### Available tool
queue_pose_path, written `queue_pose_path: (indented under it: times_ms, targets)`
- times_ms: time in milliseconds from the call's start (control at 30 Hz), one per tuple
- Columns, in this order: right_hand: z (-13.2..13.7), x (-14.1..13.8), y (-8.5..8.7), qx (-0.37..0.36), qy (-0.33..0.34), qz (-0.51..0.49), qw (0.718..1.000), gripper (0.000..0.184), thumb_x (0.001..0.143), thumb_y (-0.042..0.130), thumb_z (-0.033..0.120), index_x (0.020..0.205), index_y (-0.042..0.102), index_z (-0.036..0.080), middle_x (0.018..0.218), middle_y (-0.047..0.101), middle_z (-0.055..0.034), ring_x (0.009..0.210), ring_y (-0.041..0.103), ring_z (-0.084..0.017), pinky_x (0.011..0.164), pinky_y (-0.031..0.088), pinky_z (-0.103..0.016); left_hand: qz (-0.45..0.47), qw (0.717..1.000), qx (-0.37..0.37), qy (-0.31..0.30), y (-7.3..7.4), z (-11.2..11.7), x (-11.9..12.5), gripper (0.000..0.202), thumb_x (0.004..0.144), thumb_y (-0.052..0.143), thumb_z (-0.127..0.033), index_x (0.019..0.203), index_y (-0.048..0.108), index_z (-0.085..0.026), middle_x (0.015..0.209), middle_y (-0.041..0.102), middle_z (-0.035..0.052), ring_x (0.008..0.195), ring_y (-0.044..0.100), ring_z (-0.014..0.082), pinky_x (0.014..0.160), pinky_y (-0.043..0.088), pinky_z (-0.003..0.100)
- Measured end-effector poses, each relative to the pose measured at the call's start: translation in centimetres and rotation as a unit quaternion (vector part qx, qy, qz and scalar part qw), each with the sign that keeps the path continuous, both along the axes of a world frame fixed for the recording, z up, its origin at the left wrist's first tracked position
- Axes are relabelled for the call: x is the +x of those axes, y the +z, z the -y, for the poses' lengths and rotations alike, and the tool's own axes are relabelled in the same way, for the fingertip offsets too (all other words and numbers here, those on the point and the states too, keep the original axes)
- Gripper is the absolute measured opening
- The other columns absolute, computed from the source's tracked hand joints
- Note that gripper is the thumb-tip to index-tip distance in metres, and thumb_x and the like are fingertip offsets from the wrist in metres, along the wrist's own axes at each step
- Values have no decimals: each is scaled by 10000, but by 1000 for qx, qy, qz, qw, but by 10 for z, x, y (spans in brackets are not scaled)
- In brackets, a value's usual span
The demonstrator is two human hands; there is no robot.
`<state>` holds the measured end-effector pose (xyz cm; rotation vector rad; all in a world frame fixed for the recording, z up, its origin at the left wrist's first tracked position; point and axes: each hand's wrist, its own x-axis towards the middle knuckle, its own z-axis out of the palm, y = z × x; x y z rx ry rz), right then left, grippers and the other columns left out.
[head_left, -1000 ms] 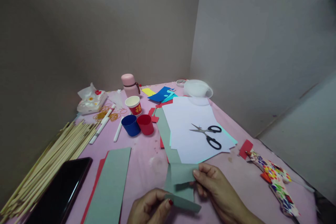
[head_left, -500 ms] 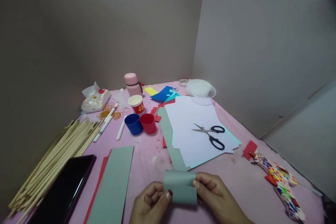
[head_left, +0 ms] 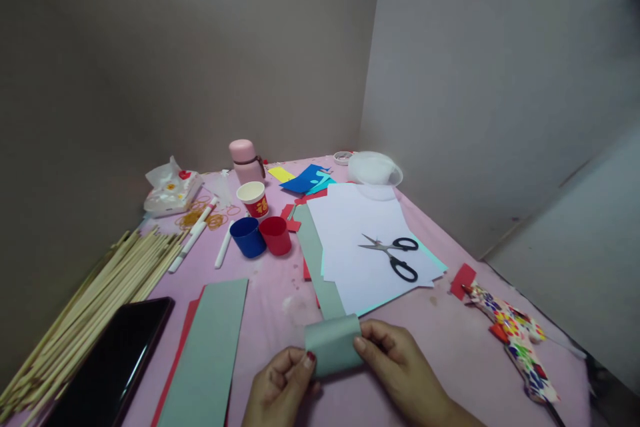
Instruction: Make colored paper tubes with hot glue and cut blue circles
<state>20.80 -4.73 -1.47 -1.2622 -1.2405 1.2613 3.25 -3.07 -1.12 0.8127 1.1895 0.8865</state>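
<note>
I have one grey paper roll (head_left: 334, 345) between my two hands, low in the view at 6 o'clock. My left hand (head_left: 280, 387) pinches its left end, thumb on top; my right hand (head_left: 400, 368) grips the other end between thumb and fingers.

Counting round from the roll: at 1 o'clock, one pair of scissors (head_left: 390, 256), blades parted, lies on white sheets (head_left: 357, 227), stacked too closely for me to count. Near 12 there's one translucent plastic bowl (head_left: 373, 169). At 11 stand three cups, one blue cup (head_left: 248, 239), one red cup (head_left: 275, 237) beside it and one paper cup (head_left: 253, 200) behind them, with one pink flask (head_left: 245, 163) farther back. Toward 9 lie one grey strip (head_left: 205, 353) over red paper (head_left: 176, 360), then one phone (head_left: 113, 360). Many wooden sticks (head_left: 100, 307) lie at 10. One flower-patterned glue gun (head_left: 510, 330) sits at 3.
</note>
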Motion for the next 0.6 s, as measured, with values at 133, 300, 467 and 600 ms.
queue_pose_path:
  times_ms: [133, 300, 467, 600]
  targets:
    - [-5, 4, -2, 16, 12, 50, 999, 232, 840, 531, 314, 706, 635, 157, 667, 596, -12, 664, 529, -180, 611, 401, -267, -69, 997, 41, -19, 1, -2, -4, 309, 633, 721, -459, 593, 651, -161, 530, 540, -39, 544, 456, 121, 538, 346, 208]
    - [-7, 8, 0, 42, 4, 81, 996, 207, 812, 578, 260, 632, 634, 175, 692, 594, -9, 695, 525, -185, 647, 390, -269, -185, 968, 155, -75, 9, 1, -7, 212, 737, 648, -366, 640, 678, -179, 685, 645, 15, 705, 560, 193, 654, 411, 236]
    - [-4, 9, 3, 69, 5, 71, 995, 234, 828, 568, 316, 651, 629, 176, 714, 564, -9, 712, 514, -183, 665, 382, -273, -169, 959, 227, -26, 9, 14, -4, 168, 757, 641, -358, 681, 681, -213, 682, 666, 8, 704, 593, 197, 656, 430, 224]
    - [-1, 5, -1, 64, -15, 41, 997, 208, 822, 562, 362, 739, 591, 174, 695, 532, 3, 667, 493, -171, 630, 383, -274, -155, 945, 288, 8, 5, 21, -2, 177, 762, 631, -363, 682, 693, -218, 670, 665, 10, 645, 570, 175, 628, 413, 220]
